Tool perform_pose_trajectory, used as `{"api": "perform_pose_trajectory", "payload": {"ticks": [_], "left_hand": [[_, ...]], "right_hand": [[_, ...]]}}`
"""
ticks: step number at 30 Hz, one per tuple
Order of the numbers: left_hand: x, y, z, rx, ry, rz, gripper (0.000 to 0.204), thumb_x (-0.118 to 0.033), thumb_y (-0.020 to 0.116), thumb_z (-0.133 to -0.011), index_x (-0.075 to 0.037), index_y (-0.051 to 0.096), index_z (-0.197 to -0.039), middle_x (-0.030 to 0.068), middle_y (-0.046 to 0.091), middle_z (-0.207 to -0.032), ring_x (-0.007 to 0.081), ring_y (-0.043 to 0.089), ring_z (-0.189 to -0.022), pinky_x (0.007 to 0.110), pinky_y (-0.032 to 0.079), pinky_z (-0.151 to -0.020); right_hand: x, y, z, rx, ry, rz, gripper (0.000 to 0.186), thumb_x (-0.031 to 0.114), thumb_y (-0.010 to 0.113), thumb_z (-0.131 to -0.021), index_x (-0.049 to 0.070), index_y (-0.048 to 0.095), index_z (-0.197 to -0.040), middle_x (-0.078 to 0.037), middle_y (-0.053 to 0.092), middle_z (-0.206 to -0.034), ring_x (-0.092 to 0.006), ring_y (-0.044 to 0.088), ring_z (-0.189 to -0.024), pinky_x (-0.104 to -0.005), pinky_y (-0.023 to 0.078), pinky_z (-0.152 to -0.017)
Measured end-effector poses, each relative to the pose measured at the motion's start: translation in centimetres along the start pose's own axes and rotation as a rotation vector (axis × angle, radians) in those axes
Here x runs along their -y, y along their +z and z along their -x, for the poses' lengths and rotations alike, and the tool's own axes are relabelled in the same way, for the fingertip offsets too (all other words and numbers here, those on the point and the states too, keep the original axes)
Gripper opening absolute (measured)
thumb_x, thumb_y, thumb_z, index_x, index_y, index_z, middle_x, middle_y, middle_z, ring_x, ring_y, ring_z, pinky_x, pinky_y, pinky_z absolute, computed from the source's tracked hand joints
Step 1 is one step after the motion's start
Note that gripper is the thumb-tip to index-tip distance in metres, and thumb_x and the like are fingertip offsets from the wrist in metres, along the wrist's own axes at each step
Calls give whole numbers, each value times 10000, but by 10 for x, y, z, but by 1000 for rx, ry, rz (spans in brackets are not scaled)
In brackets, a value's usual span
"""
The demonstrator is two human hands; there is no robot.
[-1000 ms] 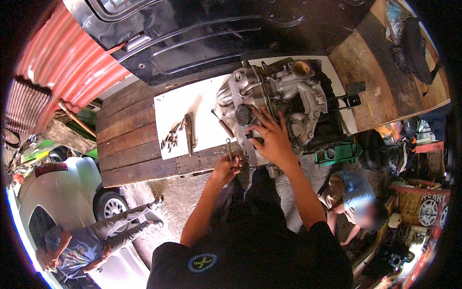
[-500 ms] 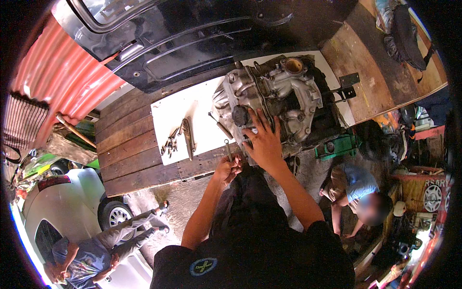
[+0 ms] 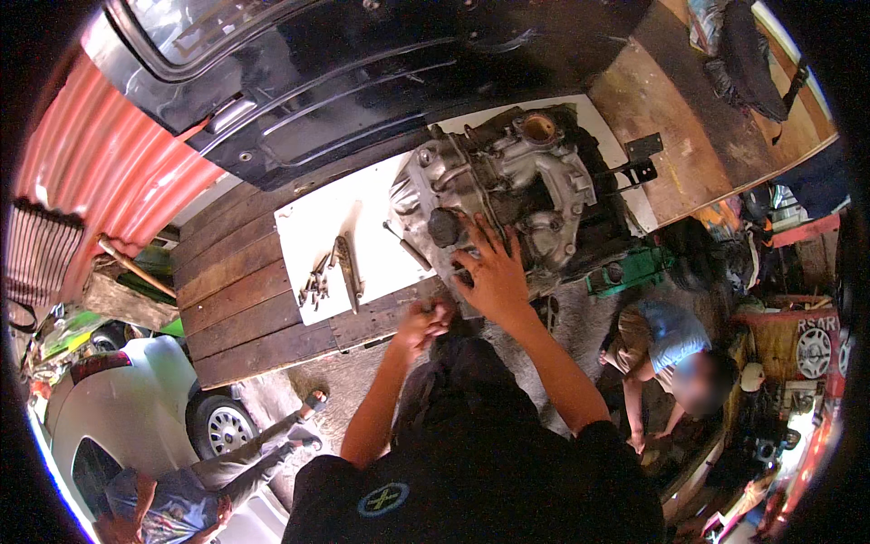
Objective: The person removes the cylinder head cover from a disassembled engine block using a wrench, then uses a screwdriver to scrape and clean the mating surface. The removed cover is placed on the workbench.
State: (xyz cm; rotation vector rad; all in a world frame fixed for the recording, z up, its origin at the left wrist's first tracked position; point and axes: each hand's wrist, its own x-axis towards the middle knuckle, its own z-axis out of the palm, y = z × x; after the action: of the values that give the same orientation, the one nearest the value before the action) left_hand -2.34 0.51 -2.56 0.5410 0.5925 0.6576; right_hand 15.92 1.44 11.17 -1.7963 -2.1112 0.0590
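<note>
A grey metal engine [image 3: 507, 181] lies on a white board [image 3: 294, 222] on the wooden bench. My right hand [image 3: 494, 276] rests on its near side, fingers spread beside a round black cap [image 3: 445, 227]. Just off the bench's near edge, my left hand [image 3: 422, 328] is closed and smeared by motion. The wrench seen in it half a second ago is hard to make out now. Left of the engine lies a slim tool with a dark handle [image 3: 408, 247]. Farther left are a long metal tool [image 3: 347, 272] and several bolts [image 3: 314, 283].
A dark vehicle panel [image 3: 344, 100] borders the bench's far side. Wooden planks [image 3: 236, 290] extend left. A person in a blue shirt [image 3: 672, 340] crouches at the right; another person [image 3: 172, 499] is at lower left by a light-coloured car [image 3: 127, 381]. A green metal object [image 3: 632, 270] stands below the engine.
My left hand has moved slightly down, and the upright wrench end above it no longer shows clearly. My right hand stays on the engine. The whole view has shifted a little.
</note>
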Motion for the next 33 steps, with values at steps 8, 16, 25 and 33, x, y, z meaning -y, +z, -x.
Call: {"api": "perform_pose_trajectory", "payload": {"ticks": [8,16,25,33], "left_hand": [[-10,4,6,-98,-3,-91,256,-248,763,-844,-43,610,-860,55,605,-698,98,485,-513,240,370,-480],[-4,1,3,-64,-13,-103,270,-298,727,-875,-50,619,-880,24,582,-684,81,430,-506,263,356,-501],[-61,30,-14,-482,87,-532,407,-396,609,-944,-62,625,-1176,-1,609,-730,48,385,-480,226,277,-439],[-105,67,-51,-521,259,-688,615,-525,678,-849,-45,509,-1195,130,638,-1017,225,586,-945,351,466,-799]], "right_hand": [[3,-5,-1,26,2,22,243,284,744,-763,165,681,-966,-43,283,-1557,-270,227,-1450,-596,159,-1150],[1,-5,-1,43,-12,30,280,283,728,-768,164,699,-1019,-51,253,-1573,-268,203,-1459,-603,157,-1142],[1,-8,-4,54,-30,-26,259,278,720,-786,165,701,-1019,-58,239,-1577,-272,199,-1461,-600,146,-1144],[2,-12,-5,68,3,-61,236,261,718,-791,175,700,-1010,-33,257,-1574,-262,199,-1462,-597,125,-1150]]}}
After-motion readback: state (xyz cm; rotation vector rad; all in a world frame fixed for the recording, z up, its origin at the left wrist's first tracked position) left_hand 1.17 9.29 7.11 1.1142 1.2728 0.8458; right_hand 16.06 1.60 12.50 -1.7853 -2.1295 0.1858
